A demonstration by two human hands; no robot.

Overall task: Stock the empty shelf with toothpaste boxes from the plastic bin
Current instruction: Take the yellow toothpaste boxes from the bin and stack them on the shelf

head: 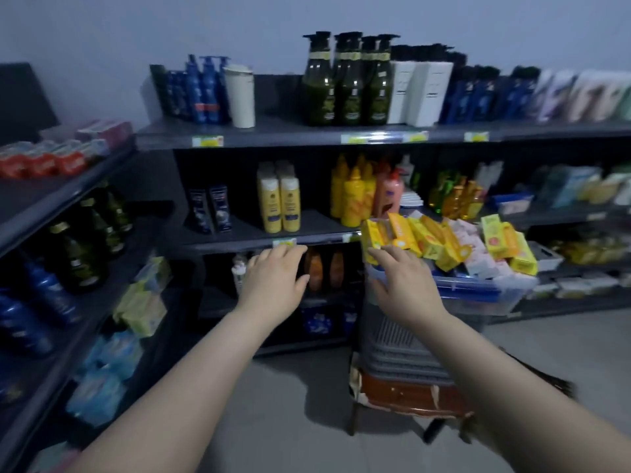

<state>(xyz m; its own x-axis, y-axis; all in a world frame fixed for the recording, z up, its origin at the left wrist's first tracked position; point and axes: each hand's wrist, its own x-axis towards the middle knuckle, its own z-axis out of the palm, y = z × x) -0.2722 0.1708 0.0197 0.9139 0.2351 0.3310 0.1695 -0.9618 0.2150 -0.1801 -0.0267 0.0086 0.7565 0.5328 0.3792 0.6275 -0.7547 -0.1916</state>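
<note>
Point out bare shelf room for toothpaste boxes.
Middle shelf: bare between dark blue bottles and yellow bottles. Top shelf: bare between white cup and green pump bottles. Crowded: plastic bin, heaped with toothpaste boxes.

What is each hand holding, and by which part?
Nothing. The left hand hangs open; the right hand, also open, reaches toward a yellow box in the plastic bin.

Bin (478, 295): ahead of me, right of centre.
In it: boxes (430, 238), heaped above its rim.
Under it: stacked baskets (399, 353), on a stool (403, 396).
Behind it: shelves (317, 218) of bottles (280, 206).
At its left corner: my right hand (403, 285).
Left of it: my left hand (276, 278), before the shelves.
Far left of it: side rack (44, 196), holding more bottles.
</note>
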